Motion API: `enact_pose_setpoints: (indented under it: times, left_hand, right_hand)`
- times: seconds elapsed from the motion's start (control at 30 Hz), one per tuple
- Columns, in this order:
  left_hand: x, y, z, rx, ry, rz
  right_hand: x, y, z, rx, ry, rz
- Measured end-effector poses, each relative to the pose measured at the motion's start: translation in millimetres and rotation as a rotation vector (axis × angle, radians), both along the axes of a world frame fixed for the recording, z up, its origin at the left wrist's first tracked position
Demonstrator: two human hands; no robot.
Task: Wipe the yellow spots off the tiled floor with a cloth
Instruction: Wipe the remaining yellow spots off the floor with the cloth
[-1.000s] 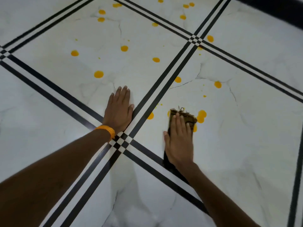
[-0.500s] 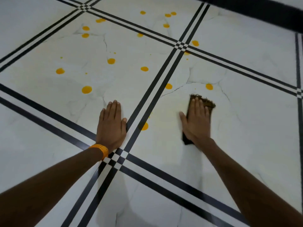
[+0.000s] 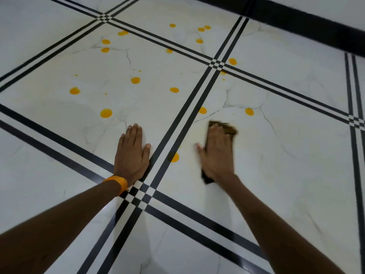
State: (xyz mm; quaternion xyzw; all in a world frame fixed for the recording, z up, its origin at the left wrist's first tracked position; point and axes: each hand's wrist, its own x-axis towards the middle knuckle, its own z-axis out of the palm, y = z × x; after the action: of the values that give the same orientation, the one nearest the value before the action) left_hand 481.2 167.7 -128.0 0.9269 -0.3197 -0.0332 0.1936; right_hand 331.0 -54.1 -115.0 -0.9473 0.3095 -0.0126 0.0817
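Under the right hand's point(image 3: 217, 155) flat, straight fingers the soft cloth point(image 3: 228, 129) probably bunches unless pressed mid-cloth; the left hand point(image 3: 132, 155) rests flat, empty.

White marbled tile floor point(image 3: 296, 165), double black stripes point(image 3: 216, 64) crossing; black skirting point(image 3: 296, 24) along far wall point(image 3: 339, 6).

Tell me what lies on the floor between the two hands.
In the head view, a double black stripe crosses between the left hand and the right hand, which presses the cloth. One yellow spot lies beside the stripe.
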Motion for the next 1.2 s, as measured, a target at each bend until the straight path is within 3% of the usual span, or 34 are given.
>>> enact_pose_setpoints:
  times: [0.1,0.17,0.33,0.4,0.53,0.6,0.7,0.8,0.83,0.9,1.0,1.07,1.2]
  left_hand:
    - [3,-2,2,0.003,0.010,0.020]
    - [8,-1,3,0.045,-0.034,-0.003]
    - [48,1,0,0.157,-0.121,-0.115]
    - [52,2,-3,0.162,-0.121,-0.130]
    - [51,4,-3,0.153,-0.115,-0.126]
    - [53,5,-3,0.155,-0.107,-0.127]
    - [50,5,-5,0.151,-0.108,-0.135]
    - [53,3,-7,0.124,-0.106,-0.135]
    - [53,2,-7,0.120,-0.107,-0.140]
    - [55,4,-7,0.117,-0.106,-0.145]
    - [55,6,-8,0.110,-0.113,-0.145]
    - [54,5,-8,0.110,-0.112,-0.146]
    - [54,3,-9,0.118,-0.123,-0.139]
  right_hand:
    - [-16,50,5,0.041,0.038,0.419]
    - [-27,46,8,0.072,0.021,0.474]
    - [43,-12,-1,0.007,-0.011,-0.016]
    - [81,4,2,0.032,-0.031,-0.062]
    - [58,75,10,0.062,0.020,0.426]
    - [22,72,12,0.091,0.032,0.510]
    - [28,21,4,0.002,0.001,0.249]
    - [89,7,6,0.020,-0.031,-0.039]
    - [103,22,8,0.016,-0.029,-0.014]
    - [99,68,10,0.021,-0.008,0.240]
    - [29,94,13,0.044,0.016,0.619]
    - [10,51,10,0.011,-0.032,0.532]
    - [62,-20,5,-0.028,-0.023,-0.012]
